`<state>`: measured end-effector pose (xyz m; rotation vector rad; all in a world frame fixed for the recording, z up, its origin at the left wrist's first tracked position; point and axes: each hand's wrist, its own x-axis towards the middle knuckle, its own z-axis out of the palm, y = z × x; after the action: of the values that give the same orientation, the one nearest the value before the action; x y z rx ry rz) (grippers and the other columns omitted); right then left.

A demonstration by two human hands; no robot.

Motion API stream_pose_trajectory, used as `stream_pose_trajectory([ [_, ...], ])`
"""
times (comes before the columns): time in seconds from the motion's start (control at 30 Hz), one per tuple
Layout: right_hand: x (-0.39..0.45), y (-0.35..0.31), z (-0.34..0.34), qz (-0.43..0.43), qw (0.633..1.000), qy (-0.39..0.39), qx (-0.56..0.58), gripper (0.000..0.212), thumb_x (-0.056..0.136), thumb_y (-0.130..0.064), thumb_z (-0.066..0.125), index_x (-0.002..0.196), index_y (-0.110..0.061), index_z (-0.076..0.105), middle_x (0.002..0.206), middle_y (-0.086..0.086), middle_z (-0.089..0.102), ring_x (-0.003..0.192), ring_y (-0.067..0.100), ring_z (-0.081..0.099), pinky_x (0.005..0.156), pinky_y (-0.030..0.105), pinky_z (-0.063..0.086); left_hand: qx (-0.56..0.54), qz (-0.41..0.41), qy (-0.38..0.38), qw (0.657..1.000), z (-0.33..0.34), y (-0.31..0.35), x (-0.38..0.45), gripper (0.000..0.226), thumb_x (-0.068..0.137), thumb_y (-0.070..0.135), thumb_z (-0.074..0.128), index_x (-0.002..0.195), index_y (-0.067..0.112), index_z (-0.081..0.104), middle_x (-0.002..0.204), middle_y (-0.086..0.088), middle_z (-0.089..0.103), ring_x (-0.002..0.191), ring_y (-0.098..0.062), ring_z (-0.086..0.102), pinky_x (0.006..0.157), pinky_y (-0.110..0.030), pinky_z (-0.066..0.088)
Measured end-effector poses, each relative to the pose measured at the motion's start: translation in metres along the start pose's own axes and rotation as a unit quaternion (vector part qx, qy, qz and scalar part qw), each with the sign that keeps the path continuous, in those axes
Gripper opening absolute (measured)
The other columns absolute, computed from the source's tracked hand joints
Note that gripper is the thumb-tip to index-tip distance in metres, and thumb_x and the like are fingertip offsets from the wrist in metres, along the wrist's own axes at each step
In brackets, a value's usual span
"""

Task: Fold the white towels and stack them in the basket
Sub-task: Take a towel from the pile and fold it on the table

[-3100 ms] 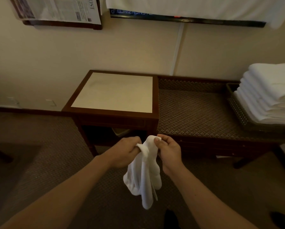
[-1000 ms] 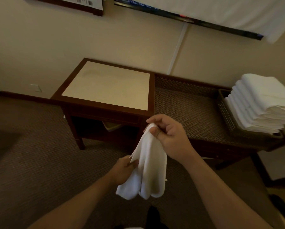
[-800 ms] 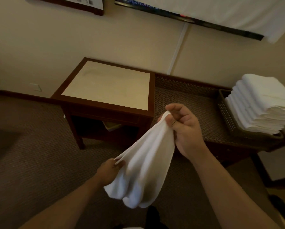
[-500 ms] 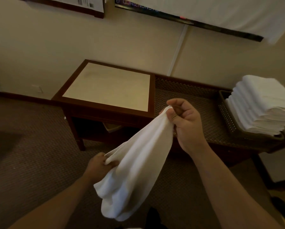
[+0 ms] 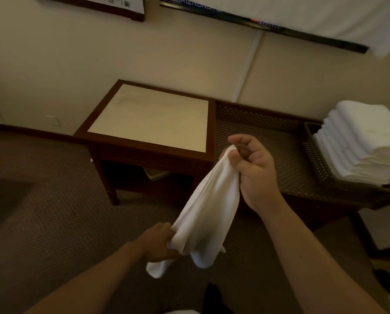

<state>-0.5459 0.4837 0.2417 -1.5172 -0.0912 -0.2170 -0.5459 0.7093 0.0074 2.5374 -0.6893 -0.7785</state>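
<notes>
The person pulls a small white towel out long between two hands.

The right hand (image 5: 251,171) is up high now, near the front of the small table (image 5: 151,116), and pinches the top end of the towel (image 5: 208,209) with thumb and curled fingers. The left hand (image 5: 158,244) has dropped low and to the left, and its closed fingers grip the bottom end. A moment ago the towel hung in a bunch with both hands close together; now it is stretched in a slanted line, though it is not flat yet. It looks like the person is finding the ends to start a fold. Far to the right, the basket (image 5: 315,155) on the bench (image 5: 268,141) already holds a tall stack of folded towels (image 5: 361,141), so this towel likely goes on top.
</notes>
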Motion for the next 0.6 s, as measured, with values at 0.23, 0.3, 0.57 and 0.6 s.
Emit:
stream_pose_trajectory([
  [0.23, 0.016, -0.048, 0.011, -0.044, 0.989, -0.011, 0.141, 0.022, 0.091, -0.001, 0.054, 0.111, -0.01, 0.059, 0.087, 0.009, 0.063, 0.08, 0.019, 0.064, 0.075, 0.035, 0.055, 0.005, -0.107, -0.014, 0.994, 0.039, -0.002, 0.017, 0.068, 0.086, 0.062, 0.063, 0.142, 0.026, 0.05, 0.142, -0.002, 0.051, 0.128, -0.02, 0.048, 0.108, -0.043, 0.043],
  [0.3, 0.021, -0.059, 0.013, -0.055, 0.987, 0.005, 0.152, 0.021, 0.092, 0.0, 0.054, 0.11, -0.011, 0.06, 0.088, 0.01, 0.062, 0.08, 0.018, 0.063, 0.075, 0.034, 0.055, 0.021, -0.127, -0.052, 0.99, 0.045, -0.004, 0.018, 0.071, 0.084, 0.065, 0.064, 0.142, 0.027, 0.051, 0.141, -0.002, 0.052, 0.128, -0.021, 0.048, 0.107, -0.045, 0.044],
  [0.57, 0.033, -0.075, 0.006, -0.106, 0.991, 0.061, 0.055, 0.021, 0.098, 0.006, 0.049, 0.109, -0.008, 0.058, 0.077, 0.002, 0.067, 0.075, 0.014, 0.065, 0.074, 0.031, 0.054, -0.148, -0.284, -0.079, 0.944, 0.103, -0.092, 0.021, 0.072, 0.074, 0.058, 0.07, 0.14, 0.034, 0.05, 0.121, 0.003, 0.063, 0.101, -0.012, 0.06, 0.092, -0.034, 0.052],
  [0.6, 0.032, -0.073, 0.005, -0.106, 0.991, 0.067, 0.048, 0.021, 0.098, 0.007, 0.048, 0.109, -0.008, 0.058, 0.076, 0.0, 0.067, 0.074, 0.013, 0.065, 0.073, 0.03, 0.054, -0.18, -0.292, -0.06, 0.937, 0.106, -0.101, 0.02, 0.072, 0.082, 0.043, 0.071, 0.147, 0.028, 0.043, 0.126, -0.003, 0.062, 0.102, -0.014, 0.06, 0.089, -0.033, 0.052],
])
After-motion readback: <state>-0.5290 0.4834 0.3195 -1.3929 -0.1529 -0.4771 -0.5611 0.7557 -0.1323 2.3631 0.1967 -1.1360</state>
